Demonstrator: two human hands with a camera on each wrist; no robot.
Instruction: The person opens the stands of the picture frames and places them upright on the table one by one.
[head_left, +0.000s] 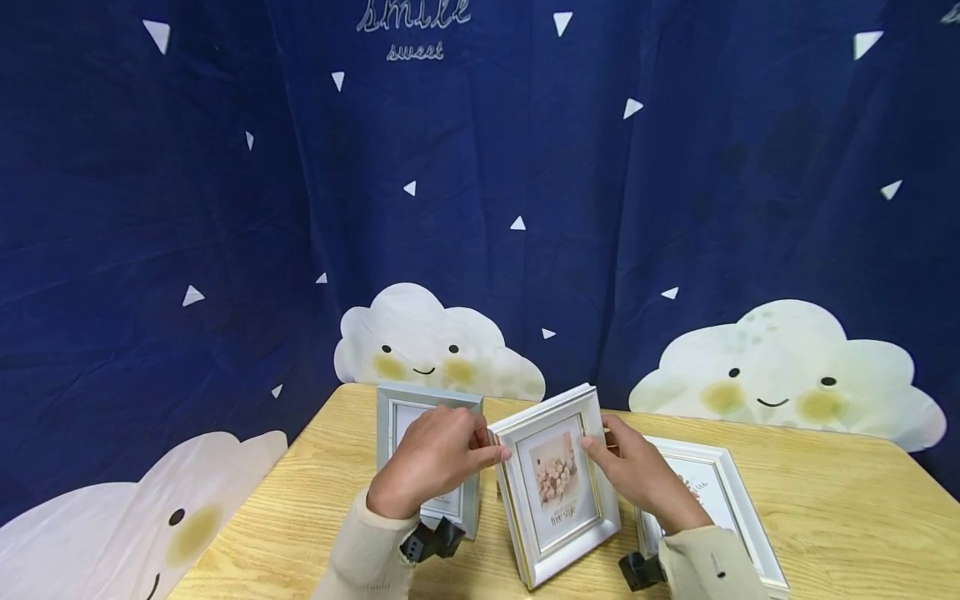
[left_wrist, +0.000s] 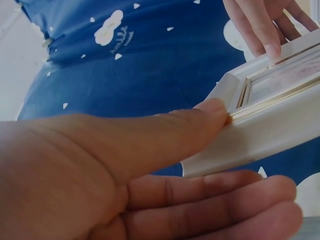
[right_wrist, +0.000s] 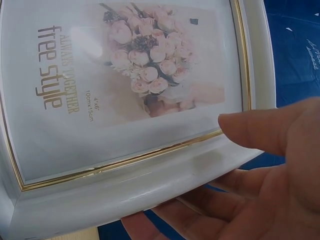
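**Left hand (head_left: pixel 435 458) and right hand (head_left: pixel 645 479) pinch a white-and-gold frame (head_left: pixel 555 479) by its sides**

At the left, a grey frame (head_left: pixel 386 421) is on the wooden table (head_left: pixel 255 542), partly hidden by the left hand. That hand pinches the white-and-gold frame near its upper left corner, thumb on the front border, fingers beneath in the left wrist view.

The white-and-gold frame is in the middle, tilted, its front facing the person; whether its lower edge touches the table cannot be told. Its insert shows pink flowers and the words "free style".

The right hand pinches the opposite side, its thumb at the gold inner line and its fingers round the back. Beyond it, a white frame (head_left: pixel 723 496) lies on the table, partly covered by the right hand and sleeve (head_left: pixel 708 562). Behind everything hangs a blue curtain (head_left: pixel 465 167) with smiling clouds.
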